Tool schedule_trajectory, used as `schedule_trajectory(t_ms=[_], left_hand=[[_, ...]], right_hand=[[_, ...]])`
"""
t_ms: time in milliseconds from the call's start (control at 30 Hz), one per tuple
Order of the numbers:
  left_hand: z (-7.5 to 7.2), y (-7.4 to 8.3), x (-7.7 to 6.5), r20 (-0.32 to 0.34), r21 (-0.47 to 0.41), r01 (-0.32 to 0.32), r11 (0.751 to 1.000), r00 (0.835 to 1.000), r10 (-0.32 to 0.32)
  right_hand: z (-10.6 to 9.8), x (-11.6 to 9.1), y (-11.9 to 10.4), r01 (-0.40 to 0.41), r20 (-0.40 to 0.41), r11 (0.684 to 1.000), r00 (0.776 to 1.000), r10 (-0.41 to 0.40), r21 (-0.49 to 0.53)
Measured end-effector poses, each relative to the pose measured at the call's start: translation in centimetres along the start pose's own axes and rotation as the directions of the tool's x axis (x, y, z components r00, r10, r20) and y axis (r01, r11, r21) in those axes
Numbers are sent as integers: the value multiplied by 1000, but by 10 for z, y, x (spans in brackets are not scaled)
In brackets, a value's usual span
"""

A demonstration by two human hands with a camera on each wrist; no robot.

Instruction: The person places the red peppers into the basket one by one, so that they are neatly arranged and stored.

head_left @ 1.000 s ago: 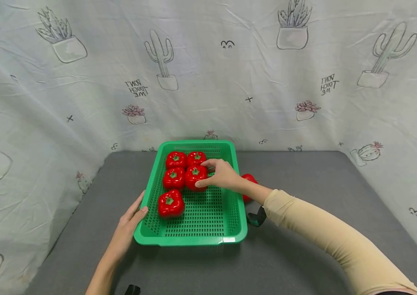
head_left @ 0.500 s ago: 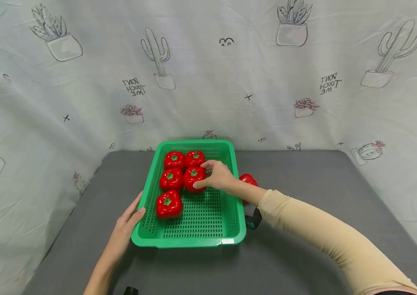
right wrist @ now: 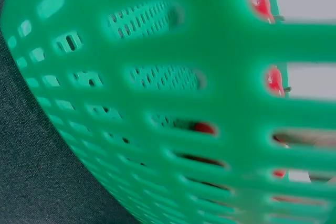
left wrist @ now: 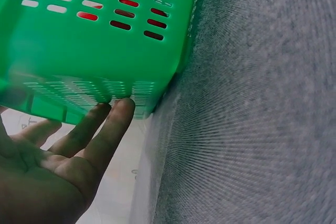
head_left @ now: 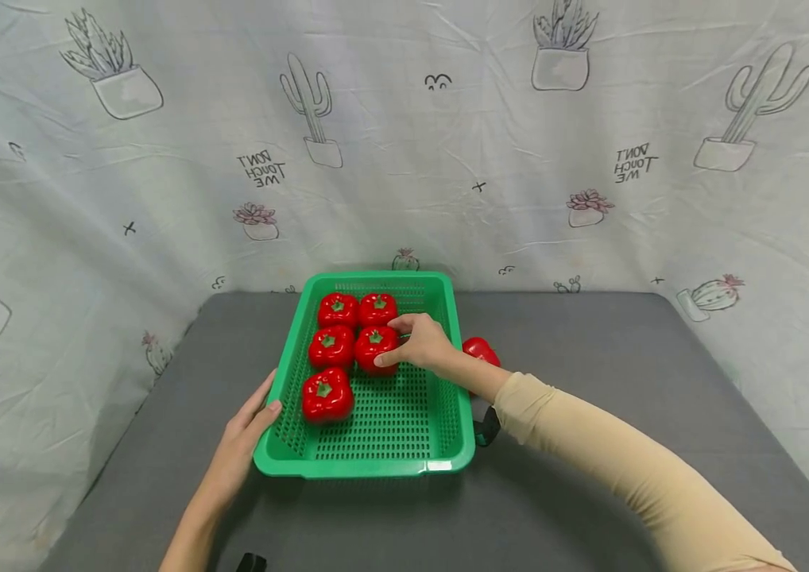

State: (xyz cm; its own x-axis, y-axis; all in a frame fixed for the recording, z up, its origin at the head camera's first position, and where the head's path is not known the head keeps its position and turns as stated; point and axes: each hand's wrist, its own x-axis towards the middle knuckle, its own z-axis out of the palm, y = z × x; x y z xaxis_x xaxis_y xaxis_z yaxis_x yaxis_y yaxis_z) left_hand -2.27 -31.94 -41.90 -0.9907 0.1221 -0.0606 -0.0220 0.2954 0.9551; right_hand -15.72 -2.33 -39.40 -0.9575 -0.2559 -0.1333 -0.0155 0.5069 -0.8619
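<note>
In the head view a green plastic basket [head_left: 369, 469] with perforated sides holds several red bell peppers. My right hand [head_left: 422, 343] reaches over its right rim and grips the bell pepper [head_left: 374, 349] in the middle of the right column, thumb on the near side, fingers on the far side. Other peppers surround it: one behind [head_left: 378, 308], one to its left [head_left: 330, 347] and one at front left [head_left: 327, 396]. My left hand [head_left: 240, 445] rests against the basket's left side, thumb at the rim; in the left wrist view its straight fingers [left wrist: 110, 135] touch the outer wall.
Another red bell pepper [head_left: 481, 350] lies outside the basket's right wall, partly behind my right forearm. A black strap [head_left: 488, 427] shows below it. The grey table [head_left: 576, 492] meets a white curtain [head_left: 404, 159] printed with cacti. Basket slots fill the right wrist view.
The head view has shifted slightly. My right hand keeps its grip on the same bell pepper, and my left hand stays at the basket's left side.
</note>
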Motion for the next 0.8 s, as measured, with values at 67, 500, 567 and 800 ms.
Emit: schedule_trajectory(t_ms=[67, 500, 567, 800], left_hand=[[-1, -1, 0, 0, 5, -1, 1000, 1000, 1], [-2, -2, 2, 4, 0, -11, 1000, 1000, 11], [-1, -2, 2, 8, -8, -6, 1000, 1000, 7], [0, -3, 1, -5, -21, -4, 1000, 1000, 4]], right_hand=[[1, 1, 0, 2, -6, 1000, 1000, -2, -14], [5, 5, 1, 26, -38, 998, 999, -29, -65], [4, 5, 1, 20, -40, 997, 999, -23, -68], [6, 5, 1, -3, -47, 997, 999, 0, -71]])
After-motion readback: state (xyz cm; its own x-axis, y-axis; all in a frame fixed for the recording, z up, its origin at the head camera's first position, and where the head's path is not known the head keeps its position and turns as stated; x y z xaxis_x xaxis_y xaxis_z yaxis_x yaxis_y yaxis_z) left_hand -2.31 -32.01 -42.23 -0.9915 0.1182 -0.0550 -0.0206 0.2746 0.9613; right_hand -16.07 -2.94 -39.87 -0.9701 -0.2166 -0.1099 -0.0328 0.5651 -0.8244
